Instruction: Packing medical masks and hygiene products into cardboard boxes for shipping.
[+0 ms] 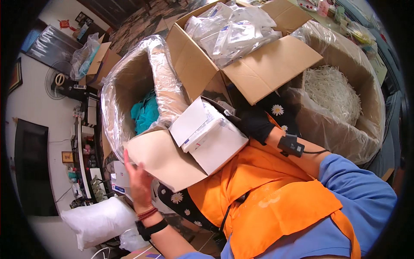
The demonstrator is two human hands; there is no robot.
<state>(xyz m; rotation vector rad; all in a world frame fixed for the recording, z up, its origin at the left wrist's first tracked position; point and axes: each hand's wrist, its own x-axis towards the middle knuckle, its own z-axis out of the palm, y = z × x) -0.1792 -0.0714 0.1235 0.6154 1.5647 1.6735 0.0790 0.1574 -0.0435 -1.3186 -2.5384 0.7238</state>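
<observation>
The left hand (139, 181) lies flat, fingers spread, against a brown cardboard flap (161, 159). The right hand's grip is hidden behind the small white box (213, 136), which rests on that flap, white packets showing inside. Beyond stands an open carton (258, 71) of clear-wrapped packets.

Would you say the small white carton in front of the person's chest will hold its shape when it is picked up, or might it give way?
The small white carton is probably light and fairly stiff: thin folded board with crisp edges. Its lid flap stands open, so it may flop, and the contents could slide out if tilted. The left hand rests on the brown cardboard flap beside it, whose support looks unsteady.
</observation>
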